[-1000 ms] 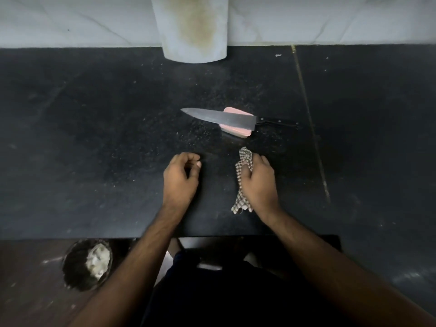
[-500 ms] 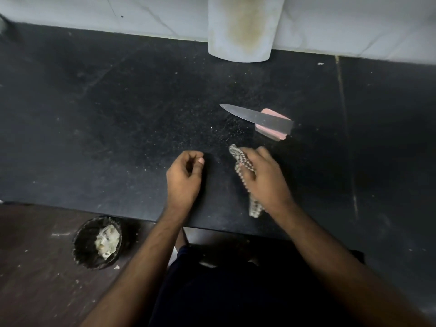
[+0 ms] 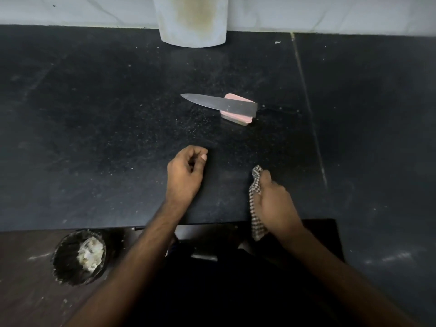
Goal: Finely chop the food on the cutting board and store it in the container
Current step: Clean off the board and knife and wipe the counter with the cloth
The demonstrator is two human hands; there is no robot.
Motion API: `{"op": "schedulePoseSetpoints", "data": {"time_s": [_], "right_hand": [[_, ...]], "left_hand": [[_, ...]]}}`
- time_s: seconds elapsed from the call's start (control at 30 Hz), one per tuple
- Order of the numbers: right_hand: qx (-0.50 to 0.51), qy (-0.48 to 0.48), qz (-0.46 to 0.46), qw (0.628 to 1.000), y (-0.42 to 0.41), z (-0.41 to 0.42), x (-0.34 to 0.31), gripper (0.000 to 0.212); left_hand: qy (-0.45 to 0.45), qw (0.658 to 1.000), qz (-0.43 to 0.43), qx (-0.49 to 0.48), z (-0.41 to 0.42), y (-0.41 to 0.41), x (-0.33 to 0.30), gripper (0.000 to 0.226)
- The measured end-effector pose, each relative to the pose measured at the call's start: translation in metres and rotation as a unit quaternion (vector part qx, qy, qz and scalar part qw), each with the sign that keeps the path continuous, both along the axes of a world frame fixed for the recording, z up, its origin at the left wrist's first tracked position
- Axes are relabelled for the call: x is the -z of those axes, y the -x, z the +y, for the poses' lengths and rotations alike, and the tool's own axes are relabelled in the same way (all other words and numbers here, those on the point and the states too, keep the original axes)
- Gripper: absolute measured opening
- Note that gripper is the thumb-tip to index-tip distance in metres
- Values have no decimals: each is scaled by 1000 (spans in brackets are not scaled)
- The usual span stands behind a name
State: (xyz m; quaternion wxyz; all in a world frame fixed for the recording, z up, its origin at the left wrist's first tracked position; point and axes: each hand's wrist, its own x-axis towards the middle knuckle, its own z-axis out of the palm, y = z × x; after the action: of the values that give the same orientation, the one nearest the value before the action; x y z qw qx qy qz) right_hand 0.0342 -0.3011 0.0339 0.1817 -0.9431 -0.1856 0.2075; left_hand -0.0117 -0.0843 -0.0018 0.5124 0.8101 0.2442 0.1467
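Observation:
A white cutting board (image 3: 192, 20), stained brown in the middle, leans upright against the back wall. A chef's knife (image 3: 221, 105) lies on the black counter (image 3: 94, 114), its blade resting across a pink block (image 3: 237, 115). My left hand (image 3: 186, 172) rests on the counter near the front, its fingers curled in with nothing visible inside. My right hand (image 3: 274, 205) grips a checked cloth (image 3: 256, 197) at the counter's front edge. No food shows on the board.
A dark bin (image 3: 79, 257) with pale scraps inside stands on the brown floor at the lower left, below the counter edge. Fine white crumbs speckle the counter around the knife. A seam (image 3: 306, 100) runs front to back through the counter on the right.
My right hand has pulled the checked cloth back toward the counter's front edge, away from the knife. My left hand has stayed curled in much the same spot.

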Motion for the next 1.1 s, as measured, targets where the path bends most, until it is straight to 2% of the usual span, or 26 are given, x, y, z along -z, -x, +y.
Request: {"op": "schedulePoseSetpoints", "data": {"time_s": [0.1,0.23,0.37,0.43,0.57,0.6,0.73,0.8,0.87,0.93,1.1], "right_hand": [[17,-58,8,998,18,44,6,22],[-2,-125,-34,992,21,116,16,25],[49,-194,-39,979,9,169,19,24],[54,-217,-11,975,4,190,20,27],[-16,-225,112,968,-3,197,10,33],[-30,-226,94,969,-5,190,4,33],[-11,-219,-84,972,-22,158,-21,39],[-9,-167,-134,977,-36,149,-14,46],[-33,-105,-139,984,-44,146,8,57],[-50,-88,-140,985,-43,146,31,65],[0,-211,-146,966,-37,169,52,63]], "left_hand": [[0,999,8,-33,16,15,0,9],[9,996,23,-80,39,41,-2,9],[36,991,27,-128,56,61,0,13],[52,987,28,-146,62,70,3,14],[57,979,14,-193,70,77,2,16],[60,978,11,-199,71,76,1,14],[88,981,2,-175,77,65,-2,12],[86,984,-3,-158,75,57,-5,13],[69,988,-8,-138,73,51,-7,15],[45,992,-11,-118,74,48,-9,15],[42,991,-10,-127,84,54,-10,13]]}}
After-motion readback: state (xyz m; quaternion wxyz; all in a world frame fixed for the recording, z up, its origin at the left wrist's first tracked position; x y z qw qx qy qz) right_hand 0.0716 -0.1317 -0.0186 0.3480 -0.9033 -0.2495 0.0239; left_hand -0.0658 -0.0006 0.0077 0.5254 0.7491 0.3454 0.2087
